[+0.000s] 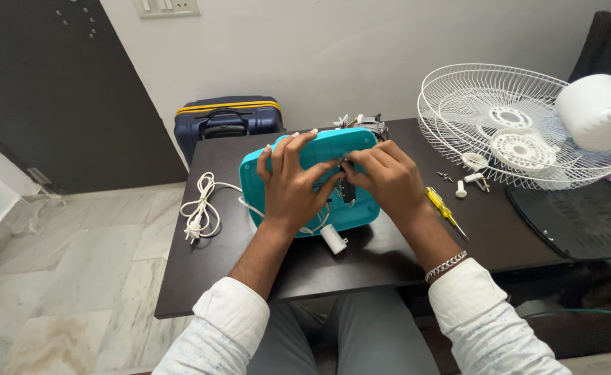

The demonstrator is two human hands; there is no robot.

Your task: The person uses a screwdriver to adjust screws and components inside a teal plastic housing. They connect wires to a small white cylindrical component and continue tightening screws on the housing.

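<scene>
The teal plastic fan base [298, 208] is lying tilted on the dark worktop [201, 278], near its middle, with its far edge raised toward the wall. The left hand [293, 182] is lying across the base, its fingers [285, 149] spread and curling over the upper rim, gripping it. The right hand [387, 177] is pressing on the same base from the right side, its fingers [354, 165] bunched and pinching at a small dark part near the centre of the teal shell; what exactly they are pinching is too small to tell. A white cylinder-shaped capacitor [333, 239] is hanging on thin wires just below the base, resting on the worktop. A coiled white power cord [200, 208] with its plug is lying to the left of the base. A yellow-handled screwdriver [444, 210] is lying just right of the right wrist, and a few small screws and white knobs [462, 187] are scattered beyond it. White wire fan guards [500, 125] are stacked at the far right of the worktop, with a white rounded motor cover [597, 111] resting on them. A navy suitcase [228, 121] is standing on the floor behind the worktop.
</scene>
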